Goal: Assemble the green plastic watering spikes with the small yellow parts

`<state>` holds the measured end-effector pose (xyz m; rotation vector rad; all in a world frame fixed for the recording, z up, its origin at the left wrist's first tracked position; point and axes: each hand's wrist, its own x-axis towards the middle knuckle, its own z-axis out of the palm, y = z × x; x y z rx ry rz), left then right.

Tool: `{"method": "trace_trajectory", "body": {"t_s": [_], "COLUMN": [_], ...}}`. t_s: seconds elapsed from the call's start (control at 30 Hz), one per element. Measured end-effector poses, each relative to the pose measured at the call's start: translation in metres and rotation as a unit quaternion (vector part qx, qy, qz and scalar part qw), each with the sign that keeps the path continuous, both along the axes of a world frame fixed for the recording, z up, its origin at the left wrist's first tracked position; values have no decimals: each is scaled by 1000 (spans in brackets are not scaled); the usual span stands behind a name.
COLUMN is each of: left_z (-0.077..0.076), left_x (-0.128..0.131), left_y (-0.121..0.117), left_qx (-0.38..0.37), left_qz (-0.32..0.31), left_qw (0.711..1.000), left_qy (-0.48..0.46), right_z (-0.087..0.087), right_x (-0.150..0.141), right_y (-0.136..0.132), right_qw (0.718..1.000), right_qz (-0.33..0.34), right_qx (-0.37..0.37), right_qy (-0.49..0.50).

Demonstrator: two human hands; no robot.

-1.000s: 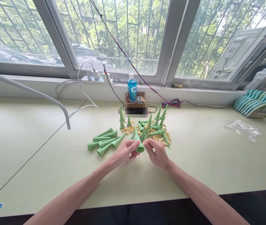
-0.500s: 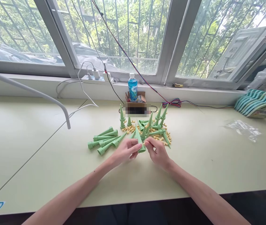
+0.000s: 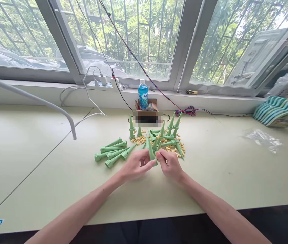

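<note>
My left hand (image 3: 139,164) is closed around the lower part of a green plastic cone spike (image 3: 150,149), which points up and away from me. Pinched fingers of my right hand (image 3: 168,164) press a small yellow plastic piece against the cone's right side near its base; the fingertips hide most of that piece. Behind my hands, several green spikes (image 3: 176,126) stand upright or lie among a scatter of small yellow pieces (image 3: 140,140). To the left of my left hand lies a loose group of green spikes (image 3: 114,154) with hollow ends toward me.
At the back, a blue bottle (image 3: 143,95) stands in a small cardboard box (image 3: 153,105). A white curved tube (image 3: 44,98) reaches in from the left. Teal hangers (image 3: 276,112) and a clear plastic bag (image 3: 263,140) lie at right. Coiled wires (image 3: 188,110) rest near the sill.
The cone has tipped slightly, so its open base no longer faces me. My right fingers have pressed closer to its side, and my left thumb has shifted along the base.
</note>
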<state>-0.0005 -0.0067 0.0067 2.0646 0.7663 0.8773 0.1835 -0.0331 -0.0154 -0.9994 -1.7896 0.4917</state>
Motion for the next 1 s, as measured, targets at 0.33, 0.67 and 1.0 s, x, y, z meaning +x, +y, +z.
{"method": "trace_trajectory", "body": {"t_s": [0.33,0.67,1.0], "left_z": [-7,-11,-17], "left_x": [-1,-1,-2], "left_y": [2,-1,3], "left_qx": [66,187,277], "left_qz": [3,26,30], "left_qw": [994,978,958], "left_qy": [83,89,73], "right_z": [1,4,5], "right_x": [-1,-2,-3], "right_y": [0,-2,-2], "right_qw": [1000,999,998], "right_qz": [-19,-31,-30], "right_qx": [-6,-22,-55], "right_qy": [-12,-14,4]}}
